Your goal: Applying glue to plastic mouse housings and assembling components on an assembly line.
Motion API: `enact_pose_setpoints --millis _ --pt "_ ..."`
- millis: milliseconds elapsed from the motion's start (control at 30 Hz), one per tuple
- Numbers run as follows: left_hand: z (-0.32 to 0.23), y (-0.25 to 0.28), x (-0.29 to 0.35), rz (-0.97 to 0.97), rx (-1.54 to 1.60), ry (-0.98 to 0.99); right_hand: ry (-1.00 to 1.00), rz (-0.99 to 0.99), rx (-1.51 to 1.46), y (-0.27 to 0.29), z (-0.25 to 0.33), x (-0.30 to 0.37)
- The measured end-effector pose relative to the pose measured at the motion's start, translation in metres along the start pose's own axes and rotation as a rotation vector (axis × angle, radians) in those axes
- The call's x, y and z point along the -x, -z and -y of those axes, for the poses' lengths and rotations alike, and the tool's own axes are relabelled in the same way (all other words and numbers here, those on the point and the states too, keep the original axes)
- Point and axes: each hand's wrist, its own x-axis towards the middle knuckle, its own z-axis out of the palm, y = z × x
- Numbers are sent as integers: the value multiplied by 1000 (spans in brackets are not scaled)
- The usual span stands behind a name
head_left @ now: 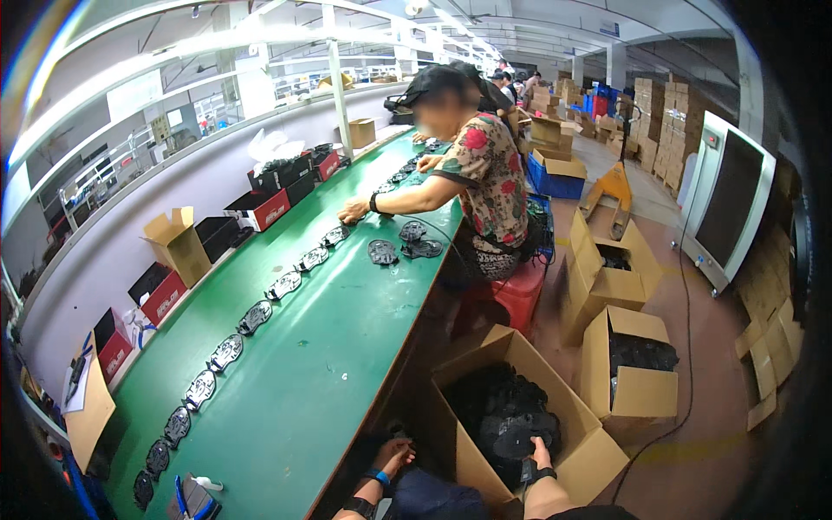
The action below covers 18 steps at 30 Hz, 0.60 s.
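My right hand (542, 461) reaches into an open cardboard box (462, 444) beside the table. Its thumb presses on a flat, rounded black plastic part (517, 440) at the top of a heap of dark parts (498, 394). Close to the table's edge, my left hand (395, 454) is closed, with something small and dark at its fingertips that I cannot make out. On the green table (325, 381) lies a slanting row of black, rounded plastic shells (227, 354) with pale inner pieces. Blue-handled pliers (192, 501) and a small white bottle (208, 483) rest at the near end.
A co-worker (490, 165) sits on a red stool (507, 299), arms over the table, near three loose black shells (382, 252). More cartons (646, 390) stand on the right, with a yellow pallet jack (612, 192) behind. Red-and-black boxes (165, 295) line the wall side.
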Motion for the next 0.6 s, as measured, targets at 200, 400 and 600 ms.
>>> enact_pose_setpoints --millis 200,400,600 --pt "-3 0 3 12 45 -78 -4 260 -451 6 30 11" --pt "9 -2 -15 -29 -82 109 63 382 -523 2 76 50" --pt "-90 -124 41 105 -92 -73 72 507 -348 -60 138 120"
